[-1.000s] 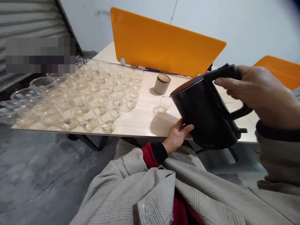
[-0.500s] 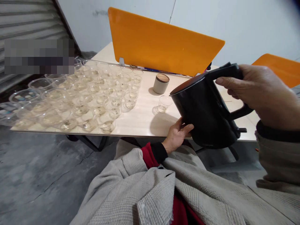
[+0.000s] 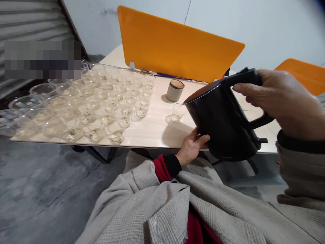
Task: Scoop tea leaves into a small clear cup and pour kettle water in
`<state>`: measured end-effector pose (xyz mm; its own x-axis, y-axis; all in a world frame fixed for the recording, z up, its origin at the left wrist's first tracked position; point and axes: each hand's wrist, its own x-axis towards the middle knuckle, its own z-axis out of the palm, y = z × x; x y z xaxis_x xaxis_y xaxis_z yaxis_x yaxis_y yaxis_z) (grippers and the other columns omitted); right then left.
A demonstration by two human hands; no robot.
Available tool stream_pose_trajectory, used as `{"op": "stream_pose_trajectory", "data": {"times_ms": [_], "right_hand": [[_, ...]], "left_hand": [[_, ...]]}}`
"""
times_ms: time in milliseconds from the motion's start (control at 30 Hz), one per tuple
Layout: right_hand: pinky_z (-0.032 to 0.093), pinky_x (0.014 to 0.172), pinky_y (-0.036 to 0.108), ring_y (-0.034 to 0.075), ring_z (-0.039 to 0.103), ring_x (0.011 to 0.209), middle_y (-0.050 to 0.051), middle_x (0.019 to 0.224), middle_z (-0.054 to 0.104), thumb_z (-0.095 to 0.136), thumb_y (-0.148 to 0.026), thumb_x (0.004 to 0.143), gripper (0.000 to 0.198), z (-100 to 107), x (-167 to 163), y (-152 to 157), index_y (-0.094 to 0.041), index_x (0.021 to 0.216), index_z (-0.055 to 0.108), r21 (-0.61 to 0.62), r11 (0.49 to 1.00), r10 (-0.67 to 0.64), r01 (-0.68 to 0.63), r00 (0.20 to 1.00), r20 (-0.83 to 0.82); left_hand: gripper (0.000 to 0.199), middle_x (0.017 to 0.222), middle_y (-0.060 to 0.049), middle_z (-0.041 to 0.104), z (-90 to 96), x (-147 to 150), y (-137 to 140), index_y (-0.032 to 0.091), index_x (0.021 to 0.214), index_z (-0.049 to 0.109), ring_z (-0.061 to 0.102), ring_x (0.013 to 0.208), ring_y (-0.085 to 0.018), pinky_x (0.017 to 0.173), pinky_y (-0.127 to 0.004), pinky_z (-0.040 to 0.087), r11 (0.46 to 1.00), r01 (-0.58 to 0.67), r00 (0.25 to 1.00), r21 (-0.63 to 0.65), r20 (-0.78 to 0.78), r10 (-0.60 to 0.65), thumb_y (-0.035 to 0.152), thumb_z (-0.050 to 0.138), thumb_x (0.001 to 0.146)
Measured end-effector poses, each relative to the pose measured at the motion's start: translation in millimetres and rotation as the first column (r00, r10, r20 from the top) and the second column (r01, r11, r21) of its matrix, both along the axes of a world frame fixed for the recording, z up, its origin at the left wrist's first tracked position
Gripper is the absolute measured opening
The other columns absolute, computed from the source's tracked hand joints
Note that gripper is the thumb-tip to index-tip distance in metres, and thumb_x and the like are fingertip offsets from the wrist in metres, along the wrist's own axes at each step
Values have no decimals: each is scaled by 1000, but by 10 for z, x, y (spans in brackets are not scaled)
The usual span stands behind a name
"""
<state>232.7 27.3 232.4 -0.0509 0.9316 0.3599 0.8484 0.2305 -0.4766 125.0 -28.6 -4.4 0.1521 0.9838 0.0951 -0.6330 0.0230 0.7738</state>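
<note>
A black electric kettle (image 3: 220, 125) is tilted over the front edge of the table, its spout down toward the left. My right hand (image 3: 286, 98) is closed around its handle. Against the kettle's lower left side rests my left hand (image 3: 190, 147), thumb in front and the other fingers partly hidden by the kettle. The spout is at the rim of a clear plastic cup (image 3: 177, 115) standing on the table. A thin stream from the spout cannot be made out. Behind the cup stands a grey canister (image 3: 175, 91) with a wooden lid.
Rows of clear plastic cups (image 3: 88, 117) with pale liquid and dark bits cover the left of the table (image 3: 152, 130). Several cups at the far left hold blue and white pieces. An orange divider panel (image 3: 180, 44) rises at the back, with another orange panel (image 3: 302, 74) at right.
The view shifts very slightly. Both hands and the kettle keep nearly the same pose, with the spout still at the cup's rim.
</note>
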Motion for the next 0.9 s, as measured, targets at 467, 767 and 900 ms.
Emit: {"op": "stream_pose_trajectory", "data": {"times_ms": [467, 767, 900], "right_hand": [[27, 43, 23, 8, 41, 49, -4, 56, 48, 77, -20, 88, 25, -62, 174, -190, -22, 70, 60, 65, 998, -7, 16, 991, -133], [32, 41, 31, 12, 42, 44, -6, 58, 46, 85, -38, 74, 29, -466, 611, -74, -25, 79, 59, 286, 954, 57, 95, 875, -480], [31, 42, 31, 13, 40, 45, -7, 62, 45, 79, -46, 75, 34, -726, 745, 302, -27, 82, 52, 369, 919, 82, 139, 848, -523]], "left_hand": [[62, 133, -15, 76, 57, -35, 48, 17, 134, 67, 71, 123, -31, 108, -46, 58, 993, -44, 983, 112, -171, 63, 57, 82, 89], [68, 157, -16, 63, 55, -180, 132, 19, 150, 60, 61, 143, -33, 110, -47, 60, 948, -149, 917, 280, -320, 238, 50, 77, 93], [50, 148, -19, 68, -62, -522, 18, 15, 140, 68, 66, 136, -31, 103, -44, 64, 884, -242, 781, 401, -461, 422, 41, 71, 98]]}}
